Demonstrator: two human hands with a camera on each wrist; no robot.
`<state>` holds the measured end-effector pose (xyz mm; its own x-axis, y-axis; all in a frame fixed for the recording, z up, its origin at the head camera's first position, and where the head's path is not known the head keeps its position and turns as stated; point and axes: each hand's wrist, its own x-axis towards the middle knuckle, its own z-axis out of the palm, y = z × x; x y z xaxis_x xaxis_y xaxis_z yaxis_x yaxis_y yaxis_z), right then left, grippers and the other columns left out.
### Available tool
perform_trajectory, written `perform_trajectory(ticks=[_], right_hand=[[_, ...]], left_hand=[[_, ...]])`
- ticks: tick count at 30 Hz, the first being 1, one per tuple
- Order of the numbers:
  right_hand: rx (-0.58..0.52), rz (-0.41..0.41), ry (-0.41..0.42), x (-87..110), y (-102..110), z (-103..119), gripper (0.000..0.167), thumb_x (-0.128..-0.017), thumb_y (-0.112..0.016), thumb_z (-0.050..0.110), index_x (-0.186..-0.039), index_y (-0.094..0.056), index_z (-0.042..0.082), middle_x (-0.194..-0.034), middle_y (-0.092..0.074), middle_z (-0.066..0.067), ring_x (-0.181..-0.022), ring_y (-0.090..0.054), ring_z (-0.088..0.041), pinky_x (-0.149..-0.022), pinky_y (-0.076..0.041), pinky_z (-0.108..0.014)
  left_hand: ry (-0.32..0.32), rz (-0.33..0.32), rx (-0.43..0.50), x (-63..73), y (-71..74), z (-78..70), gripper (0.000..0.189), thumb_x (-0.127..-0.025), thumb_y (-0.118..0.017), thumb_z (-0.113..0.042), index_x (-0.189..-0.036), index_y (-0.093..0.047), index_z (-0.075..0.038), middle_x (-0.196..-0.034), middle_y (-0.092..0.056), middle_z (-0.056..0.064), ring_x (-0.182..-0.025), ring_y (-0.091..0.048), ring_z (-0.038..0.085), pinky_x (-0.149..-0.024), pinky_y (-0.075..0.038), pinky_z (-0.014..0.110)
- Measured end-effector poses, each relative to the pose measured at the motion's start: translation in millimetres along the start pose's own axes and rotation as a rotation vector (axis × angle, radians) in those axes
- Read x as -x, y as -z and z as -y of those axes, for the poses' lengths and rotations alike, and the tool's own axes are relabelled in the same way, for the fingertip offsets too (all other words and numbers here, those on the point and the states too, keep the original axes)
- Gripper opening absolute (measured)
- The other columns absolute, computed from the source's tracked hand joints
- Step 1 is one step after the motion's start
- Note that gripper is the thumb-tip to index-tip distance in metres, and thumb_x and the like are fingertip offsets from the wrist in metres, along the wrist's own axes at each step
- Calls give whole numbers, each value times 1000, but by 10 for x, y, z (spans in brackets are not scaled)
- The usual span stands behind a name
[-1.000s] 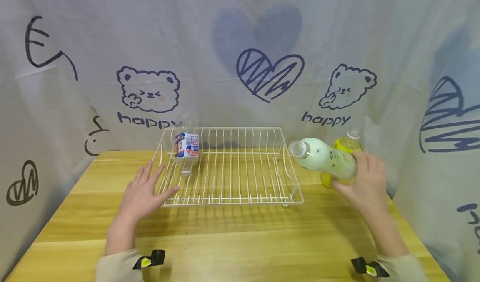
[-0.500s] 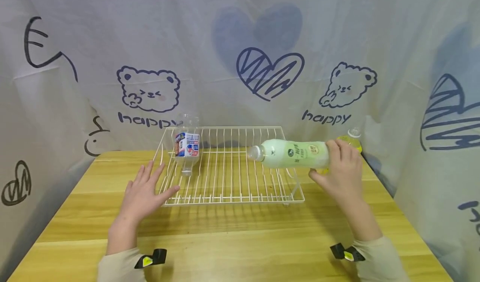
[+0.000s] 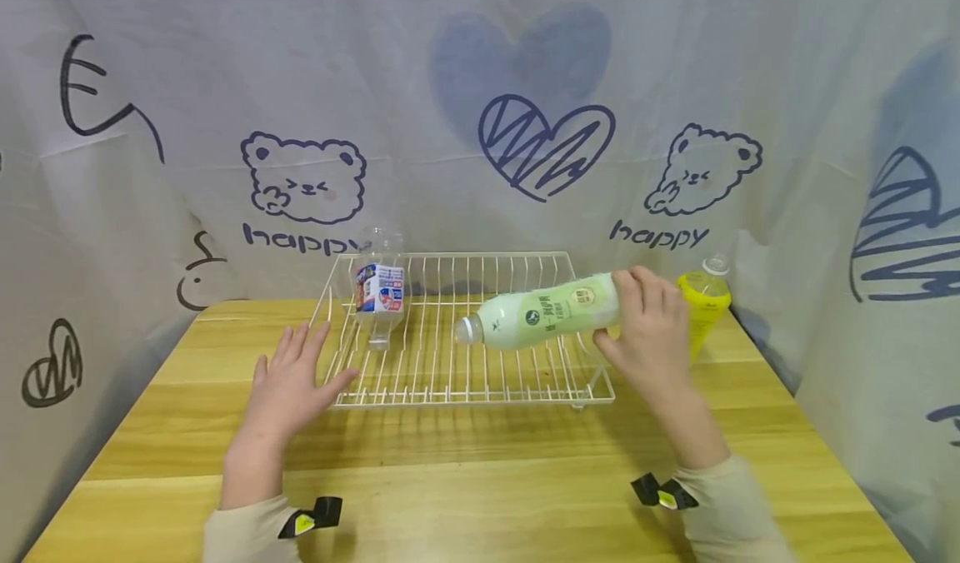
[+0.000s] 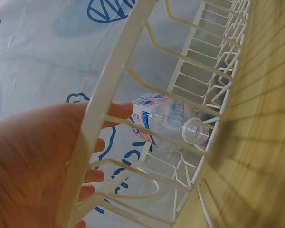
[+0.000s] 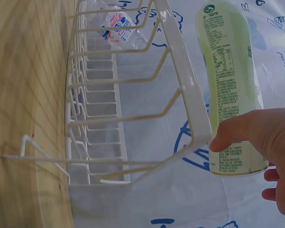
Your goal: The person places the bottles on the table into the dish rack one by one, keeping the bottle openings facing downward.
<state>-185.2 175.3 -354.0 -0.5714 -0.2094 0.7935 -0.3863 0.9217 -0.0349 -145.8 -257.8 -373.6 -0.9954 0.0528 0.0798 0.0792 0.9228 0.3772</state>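
My right hand (image 3: 651,342) grips the base end of a pale green bottle (image 3: 543,313) above the right half of a white wire dish rack (image 5: 182,71). The bottle lies nearly level, its clear-capped neck pointing left and slightly down. In the right wrist view my thumb presses on the printed label. My left hand (image 3: 288,388) rests at the rack's left front corner, fingers spread; the left wrist view has its thumb (image 4: 121,113) reaching across the rim. A clear plastic bottle (image 3: 380,288) with a blue, white and red label sits neck-down in the rack's left part.
Behind my right hand, a yellow bottle (image 3: 703,301) with a clear cap stands on the wooden table (image 3: 450,496), partly hidden. A pale curtain (image 3: 420,171) with drawn bears and hearts hangs behind and along both sides.
My right hand has carried the pale green bottle leftward from beside the yellow bottle to above the rack. More of the yellow bottle shows now. My left hand has stayed at the rack's corner.
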Motion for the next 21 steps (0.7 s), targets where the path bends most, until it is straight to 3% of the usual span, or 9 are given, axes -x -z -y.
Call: perform_trajectory(ticks=[5,8,13,17,21], right_hand=[[28,-45,28,-52,-63,88,66,-63,-80,4,-121,-49,1,-121,-51,-22,-103,-43,-38,-81,-44,-49],[37,-64,43,-86,-103,144,62,-64,-77,1,-120,-49,0,-121,-51,-22,-103,-44,-38,-79,-44,-48],[42,-51,61,-138,-170,243,61,-64,-76,-4,-119,-50,0,-121,-52,-20,-104,-44,-36,-81,-46,-49],[45,-27,73,-141,-210,312,61,-65,-75,-4,-120,-50,1,-121,-52,-20,-105,-45,-36,-82,-47,-49],[54,-22,101,-116,-249,372,61,-66,-76,-3,-121,-50,2,-121,-53,-19,-104,-47,-35,-80,-48,-47]], left_hand=[[-33,-85,4,21,34,-74,78,-96,-52,-52,-154,-24,-8,-159,-20,27,-147,-13,49,-113,-7,75],[-78,-171,-5,37,50,-185,71,-97,-53,-49,-151,-32,-7,-156,-29,24,-145,-21,48,-114,-12,72],[-249,-395,-11,36,-3,-438,63,-92,-63,-42,-142,-48,-8,-146,-48,18,-136,-40,41,-113,-25,66],[-405,-534,-24,20,-102,-636,66,-87,-62,-55,-136,-55,-10,-137,-58,14,-127,-50,37,-111,-33,63],[-467,-585,-59,17,-198,-789,80,-86,-44,-75,-134,-57,-13,-135,-59,13,-123,-52,37,-107,-38,60]])
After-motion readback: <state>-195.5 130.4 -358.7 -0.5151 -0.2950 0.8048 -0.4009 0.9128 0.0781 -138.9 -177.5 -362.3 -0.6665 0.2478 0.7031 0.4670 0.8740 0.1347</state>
